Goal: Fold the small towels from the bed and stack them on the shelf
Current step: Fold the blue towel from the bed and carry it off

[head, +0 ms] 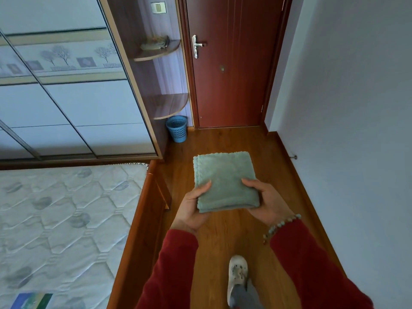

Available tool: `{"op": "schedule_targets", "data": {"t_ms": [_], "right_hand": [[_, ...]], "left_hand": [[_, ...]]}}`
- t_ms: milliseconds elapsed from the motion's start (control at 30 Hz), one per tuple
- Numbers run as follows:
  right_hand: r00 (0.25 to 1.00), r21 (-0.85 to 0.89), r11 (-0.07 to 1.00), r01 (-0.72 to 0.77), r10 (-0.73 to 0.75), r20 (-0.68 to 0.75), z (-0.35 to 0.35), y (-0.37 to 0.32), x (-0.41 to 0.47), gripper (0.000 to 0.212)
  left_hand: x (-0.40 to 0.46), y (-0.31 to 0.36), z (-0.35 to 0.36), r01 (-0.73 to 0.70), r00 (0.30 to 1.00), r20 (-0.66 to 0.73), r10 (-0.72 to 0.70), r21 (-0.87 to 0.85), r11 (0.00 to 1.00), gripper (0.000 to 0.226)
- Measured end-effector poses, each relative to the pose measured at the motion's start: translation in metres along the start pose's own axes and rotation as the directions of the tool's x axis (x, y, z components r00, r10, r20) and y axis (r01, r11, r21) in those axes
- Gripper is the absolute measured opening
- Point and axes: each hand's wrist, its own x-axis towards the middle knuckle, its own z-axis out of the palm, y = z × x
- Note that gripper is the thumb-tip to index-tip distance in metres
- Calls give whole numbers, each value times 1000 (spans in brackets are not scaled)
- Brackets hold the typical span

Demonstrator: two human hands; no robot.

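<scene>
Folded green towel [225, 181], flat, held mid-air, scalloped edge, perhaps microfibre

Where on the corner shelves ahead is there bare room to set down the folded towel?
The lower shelf, above the blue basket and left of the door, shows bare wood. The upper shelf is crowded: a greyish pile covers most of it, leaving only the front rim. Both hands, left hand and right hand, hold the towel.

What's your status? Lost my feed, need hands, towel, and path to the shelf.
Left hand and right hand both grip folded green towel. Upper shelf ahead already holds cloth. Floor open; blue bin below shelves.
</scene>
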Motion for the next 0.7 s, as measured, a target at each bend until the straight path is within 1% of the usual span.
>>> {"op": "schedule_targets", "data": {"t_ms": [100,133,233,300,467,600,700], "right_hand": [[1000,-9,1000,-5,5,15,-5,-38,59,43],[1000,-15,1000,-7,7,15,-5,-52,80,44],[1000,-23,1000,-12,13,25,-4,-96,137,45],[999,-23,1000,-18,19,36,-4,-119,173,45],[998,-30,998,-52,53,46,-1,-163,256,46],[996,-15,996,-90,90,25,-3,-193,317,43],[995,-22,995,-98,98,29,-4,-219,371,43]], "left_hand": [[60,22,5,-17,999,-30,16,-31,999,81],[81,30,9,-23,999,-43,21,-42,999,81],[142,56,19,-32,998,-60,29,-54,998,95],[180,73,22,-38,997,-62,35,-52,998,97],[256,110,24,-65,996,-69,59,-92,994,95],[315,135,19,-71,992,-109,61,-91,993,97],[370,156,16,-84,991,-110,75,-80,993,89]]}}
